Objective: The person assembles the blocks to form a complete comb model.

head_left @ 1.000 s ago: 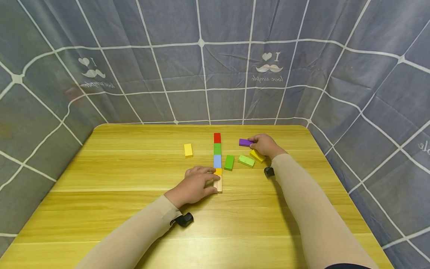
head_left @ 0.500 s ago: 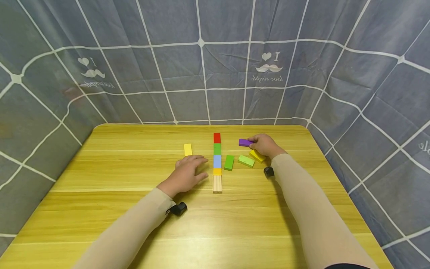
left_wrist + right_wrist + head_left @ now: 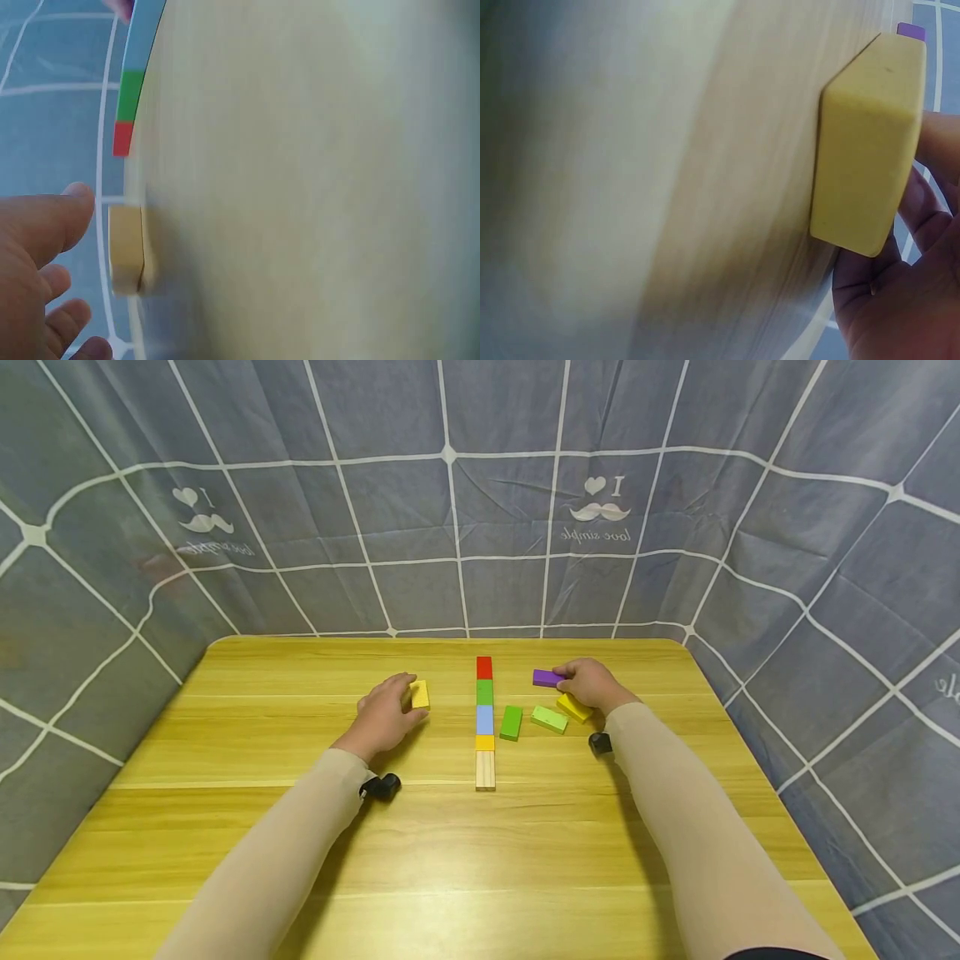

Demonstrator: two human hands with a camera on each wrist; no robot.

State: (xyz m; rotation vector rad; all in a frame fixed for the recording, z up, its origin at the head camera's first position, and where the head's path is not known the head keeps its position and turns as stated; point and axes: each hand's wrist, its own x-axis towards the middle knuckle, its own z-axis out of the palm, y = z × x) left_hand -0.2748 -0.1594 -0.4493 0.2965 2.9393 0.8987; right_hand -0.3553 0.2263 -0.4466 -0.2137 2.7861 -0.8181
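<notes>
At the left, a pale yellow block (image 3: pixel 422 695) lies on the table, and my left hand (image 3: pixel 382 714) reaches beside it. In the left wrist view, the thumb and fingers are spread around that block without gripping it. Over at the right, my right hand (image 3: pixel 592 683) pinches the end of a purple block (image 3: pixel 547 678) between thumb and fingers. Below that hand lies a deeper yellow block (image 3: pixel 574 708), large in the right wrist view, where it hides part of the fingers. Only a corner of the purple block (image 3: pixel 911 31) shows there.
Mid-table, a straight row runs towards me: red (image 3: pixel 484 667), green (image 3: pixel 485 692), blue (image 3: pixel 485 720), orange (image 3: pixel 485 742) and plain wood (image 3: pixel 486 771) blocks. Right of it lie a green block (image 3: pixel 512 723) and a light green block (image 3: pixel 550 719). A grey checked curtain (image 3: pixel 502 510) surrounds the table.
My left hand has left the near end of the row and moved left and away from me to the pale yellow block. The right hand stays at the purple block.
</notes>
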